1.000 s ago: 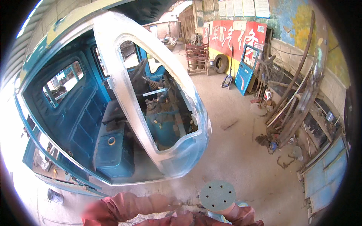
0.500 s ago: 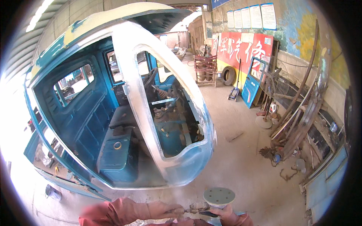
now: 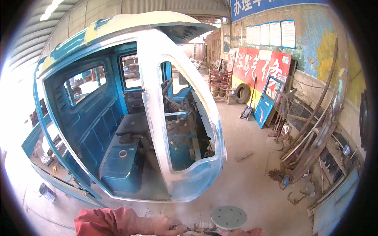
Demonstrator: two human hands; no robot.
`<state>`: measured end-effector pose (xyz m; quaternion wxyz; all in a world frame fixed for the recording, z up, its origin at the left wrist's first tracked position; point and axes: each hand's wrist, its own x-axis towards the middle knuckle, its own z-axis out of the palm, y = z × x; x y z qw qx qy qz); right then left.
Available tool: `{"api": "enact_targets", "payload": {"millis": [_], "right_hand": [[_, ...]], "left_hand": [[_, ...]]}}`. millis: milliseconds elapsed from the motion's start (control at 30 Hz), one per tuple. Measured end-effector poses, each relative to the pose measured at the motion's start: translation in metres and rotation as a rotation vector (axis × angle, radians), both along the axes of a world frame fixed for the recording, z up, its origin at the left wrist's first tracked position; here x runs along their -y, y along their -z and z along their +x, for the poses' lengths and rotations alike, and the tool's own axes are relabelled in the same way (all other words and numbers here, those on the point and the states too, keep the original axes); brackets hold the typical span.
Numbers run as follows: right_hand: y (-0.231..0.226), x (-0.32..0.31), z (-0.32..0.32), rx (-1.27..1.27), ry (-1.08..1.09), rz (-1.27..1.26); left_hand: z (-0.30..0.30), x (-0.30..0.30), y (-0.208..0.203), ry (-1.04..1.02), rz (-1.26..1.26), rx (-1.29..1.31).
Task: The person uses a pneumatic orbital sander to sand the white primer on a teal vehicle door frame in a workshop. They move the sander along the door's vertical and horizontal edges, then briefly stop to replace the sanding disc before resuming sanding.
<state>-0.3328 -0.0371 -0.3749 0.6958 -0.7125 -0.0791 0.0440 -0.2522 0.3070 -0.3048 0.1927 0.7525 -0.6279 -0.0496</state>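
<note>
Low in the view, I hold an orbital sander (image 3: 204, 225) with its round, pale grey-green pad (image 3: 229, 217) facing up; several small holes show in the pad. My left hand (image 3: 166, 225) is closed around the hose fitting (image 3: 178, 227) at the sander's rear end. Under the pad, my right hand (image 3: 235, 233) grips the sander's body, mostly hidden by the disc and the picture's lower edge. Beyond both hands stands a blue vehicle cab (image 3: 193, 185) without doors or glass, its front pillar (image 3: 153, 98) sanded to white. The sander is apart from it.
A masking-tape-like ring (image 3: 123, 153) lies on the blue box inside the cab. At right stand a detached blue door (image 3: 264, 110), a tire (image 3: 242, 93), a floor jack (image 3: 247, 113) and leaning scrap bars (image 3: 311, 145). A bucket (image 3: 47, 192) stands at left.
My view has tilted up, so the cab and floor objects sit lower in the picture. My right hand has sunk toward the lower edge; both hands keep their hold on the sander and its fitting.
</note>
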Motion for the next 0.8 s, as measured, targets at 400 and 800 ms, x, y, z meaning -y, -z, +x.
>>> {"api": "enact_targets", "payload": {"millis": [400, 800], "right_hand": [[-0.017, -0.011, 0.017, 0.009, 0.006, -0.036], [-0.046, -0.024, 0.038, 0.087, 0.068, -0.032]], "left_hand": [[-0.019, -0.008, -0.024, -0.225, -0.170, -0.353], [0.016, 0.006, 0.051, -0.519, 0.004, -0.280]]}}
